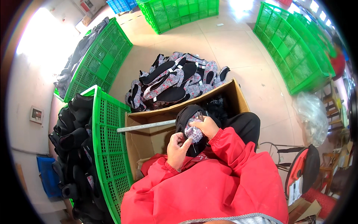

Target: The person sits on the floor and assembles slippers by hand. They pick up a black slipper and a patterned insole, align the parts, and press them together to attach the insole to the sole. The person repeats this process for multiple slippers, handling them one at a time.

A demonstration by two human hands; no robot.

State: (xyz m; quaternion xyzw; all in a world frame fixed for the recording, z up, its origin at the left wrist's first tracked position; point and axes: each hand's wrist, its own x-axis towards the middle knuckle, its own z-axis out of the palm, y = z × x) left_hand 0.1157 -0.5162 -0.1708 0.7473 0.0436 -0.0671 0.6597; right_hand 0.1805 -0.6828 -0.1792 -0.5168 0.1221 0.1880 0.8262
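Note:
Over my lap I hold a slipper (193,133) with a grey and pink floral fabric part and black cloth around it. The fingers of my left hand (176,150) pinch its near edge, where a thin pale thread seems to hang. My right hand (207,127) is closed on its right side. A small dark narrow thing (201,116) juts up by the right fingers; its kind cannot be made out. Beyond my knees, a heap of floral and black slippers (164,87) lies on the floor.
An open cardboard box (141,149) stands before me, with a grey bar (146,126) across it. At left, a green crate (113,138) stands beside black footwear (76,138). More green crates (179,16) stand farther off. A folding chair (298,170) and clear plastic bag (311,115) are at right.

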